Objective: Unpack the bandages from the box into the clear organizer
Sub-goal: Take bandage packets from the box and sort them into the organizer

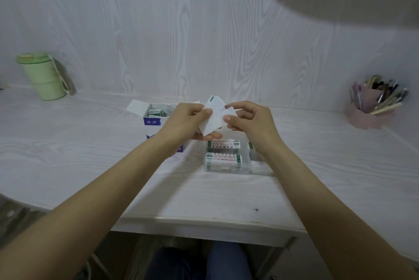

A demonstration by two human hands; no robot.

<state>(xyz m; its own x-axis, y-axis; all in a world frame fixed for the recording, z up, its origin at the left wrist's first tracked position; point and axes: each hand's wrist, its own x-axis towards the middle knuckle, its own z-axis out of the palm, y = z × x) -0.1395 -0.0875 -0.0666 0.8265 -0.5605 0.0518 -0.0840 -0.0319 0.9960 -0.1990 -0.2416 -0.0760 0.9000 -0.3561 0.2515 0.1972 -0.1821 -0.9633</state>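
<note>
Broadly, a white wood-grain table (79, 143) fills the middle of the frame, backed by a wall panel of the same pale grain. At the upper left of the table stands a green lidded cup (43, 75) with a cord loop, and at the far right a pink holder (368, 114) crammed with pens.

Just left of centre sits the bandage box (152, 126), white with a blue band, its top flaps open and wrapped packets visible inside. Right of it and a little lower in the frame lies the clear organizer (229, 167), holding at least two white-and-green bandage packs (223, 159) laid side by side (a further one is partly hidden behind the right wrist).

Above the gap between box and organizer, both hands meet over a small stack of white bandage wrappers (214, 116), one with a green mark at its top corner. The left hand (183, 121) cradles the stack from below, thumb pressed on top, its fingers curled under. The right hand (248, 121) pinches the right edge of the wrappers between thumb and fingers.
</note>
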